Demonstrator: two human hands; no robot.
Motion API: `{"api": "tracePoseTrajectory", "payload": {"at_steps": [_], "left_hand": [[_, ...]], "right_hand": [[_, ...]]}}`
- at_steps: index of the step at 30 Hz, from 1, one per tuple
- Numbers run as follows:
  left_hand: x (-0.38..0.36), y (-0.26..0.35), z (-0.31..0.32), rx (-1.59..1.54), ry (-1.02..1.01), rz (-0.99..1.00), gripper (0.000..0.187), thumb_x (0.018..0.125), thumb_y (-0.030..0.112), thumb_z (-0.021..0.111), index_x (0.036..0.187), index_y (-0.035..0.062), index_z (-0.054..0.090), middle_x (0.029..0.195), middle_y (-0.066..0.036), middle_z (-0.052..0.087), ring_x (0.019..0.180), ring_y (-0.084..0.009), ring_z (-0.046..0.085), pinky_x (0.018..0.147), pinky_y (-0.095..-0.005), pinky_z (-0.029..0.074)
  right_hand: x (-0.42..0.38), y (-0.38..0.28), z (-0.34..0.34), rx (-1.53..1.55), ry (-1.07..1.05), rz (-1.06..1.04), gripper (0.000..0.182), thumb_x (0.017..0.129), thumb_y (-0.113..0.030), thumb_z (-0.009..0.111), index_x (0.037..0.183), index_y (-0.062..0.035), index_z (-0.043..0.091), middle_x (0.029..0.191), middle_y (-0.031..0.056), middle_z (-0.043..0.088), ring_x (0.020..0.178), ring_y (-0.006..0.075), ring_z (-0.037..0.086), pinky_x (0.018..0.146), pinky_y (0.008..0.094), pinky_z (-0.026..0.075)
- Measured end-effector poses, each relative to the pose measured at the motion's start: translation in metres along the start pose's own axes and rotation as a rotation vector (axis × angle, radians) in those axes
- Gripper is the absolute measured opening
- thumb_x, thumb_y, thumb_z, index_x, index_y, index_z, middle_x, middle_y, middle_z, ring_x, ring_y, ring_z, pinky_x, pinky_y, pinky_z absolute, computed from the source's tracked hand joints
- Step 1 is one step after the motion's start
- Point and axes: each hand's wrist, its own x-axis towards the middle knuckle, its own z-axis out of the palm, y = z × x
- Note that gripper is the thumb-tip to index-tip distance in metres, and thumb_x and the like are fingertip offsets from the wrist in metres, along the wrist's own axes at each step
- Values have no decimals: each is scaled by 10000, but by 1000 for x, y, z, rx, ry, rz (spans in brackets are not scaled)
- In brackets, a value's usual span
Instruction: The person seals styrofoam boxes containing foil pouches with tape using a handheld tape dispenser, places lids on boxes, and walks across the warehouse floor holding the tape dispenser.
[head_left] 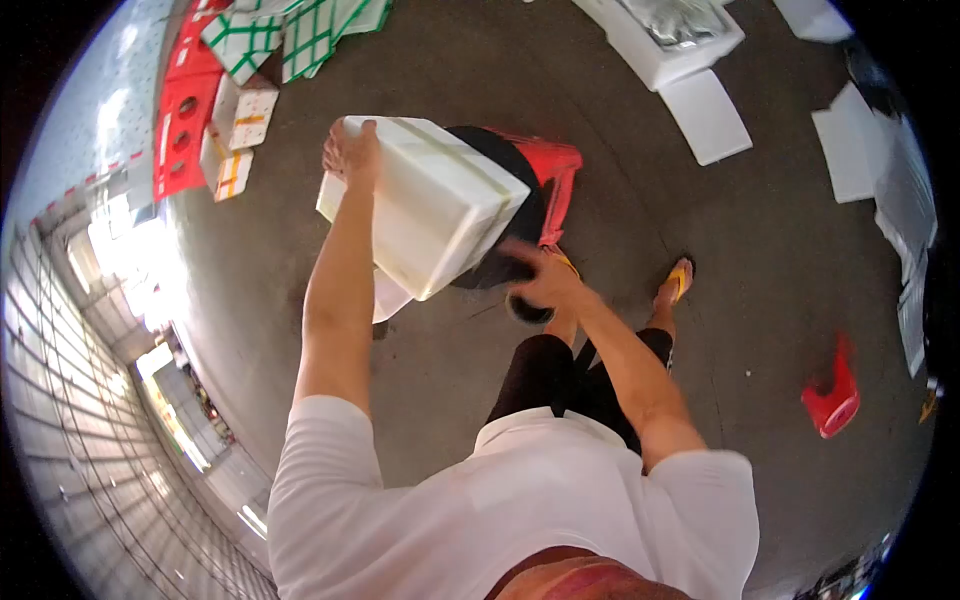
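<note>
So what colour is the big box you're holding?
White, seen in the head view: the foam box, held by the left hand.

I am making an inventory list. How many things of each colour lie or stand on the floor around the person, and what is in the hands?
White foam box in the hands: 1
White foam pieces at upper right: cannot count exactly
Red stools: 2, second one
Red crate: 1
Total counted: 4

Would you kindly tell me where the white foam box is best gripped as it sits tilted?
Probably by its two opposite ends, coming from the sides. The white foam box is wide, smooth and tilted, without handles; the left hand already clasps its far end.
</note>
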Motion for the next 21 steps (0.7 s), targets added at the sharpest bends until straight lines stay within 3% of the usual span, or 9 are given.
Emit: {"api": "tracePoseTrajectory", "payload": {"at_steps": [3,4,7,11,13,15,16,17,21], "left_hand": [[2,-9,-8,-49,12,-119,689,736,499,632,1308,141,494,1308,-167,502,1271,-313,396,1103,-416,213],[2,-9,-10,-57,44,-129,671,744,491,640,1299,140,504,1293,-170,518,1263,-314,410,1095,-424,224],[5,-19,-5,-125,104,-160,654,736,464,665,1287,145,516,1285,-169,529,1258,-315,416,1081,-420,251],[24,-79,12,-112,277,-168,627,765,416,668,1273,83,514,1282,-186,525,1240,-334,435,1054,-459,298],[-29,-54,-26,-298,116,422,648,769,432,676,1266,52,507,1337,-175,478,1319,-359,342,1086,-472,272],[-84,-30,-62,-179,-267,988,719,701,463,741,1285,112,511,1393,-151,425,1371,-349,276,1132,-476,209],[-115,-10,-89,-56,-461,1253,765,647,470,789,1297,172,519,1421,-134,397,1389,-335,255,1159,-484,163],[-126,-5,-93,-33,-635,1342,670,642,414,798,1239,208,572,1403,-113,421,1391,-321,263,1162,-503,147],[-106,-6,-68,73,-458,1237,496,681,367,765,1109,169,611,1301,-103,489,1350,-295,320,1160,-527,126]], "right_hand": [[41,36,-15,785,663,352,595,858,-241,649,1360,-32,409,1235,198,548,1166,277,527,1054,373,344],[63,43,-25,810,921,284,602,888,-250,624,1366,13,371,1241,208,525,1179,270,506,1056,357,331],[129,19,-16,397,1074,153,641,865,-237,653,1337,84,362,1277,228,505,1167,322,513,1009,370,381],[121,8,-30,459,791,176,615,842,-233,689,1349,-8,424,1246,210,538,1165,287,523,998,362,395],[96,-2,-46,388,651,215,592,835,-224,702,1343,-45,457,1232,192,554,1138,266,548,967,355,427],[65,-6,-61,983,648,523,567,825,-205,720,1332,-90,494,1206,150,576,1045,230,602,882,323,489],[56,22,-58,1001,644,446,572,814,-174,734,1329,-95,499,1173,113,592,974,200,628,826,298,523],[42,25,-61,1005,650,463,572,814,-174,734,1329,-95,499,1173,113,592,974,200,628,826,298,523],[11,31,-65,1032,556,591,586,794,-190,755,1318,-84,514,1157,112,589,969,197,620,857,306,527]]}}
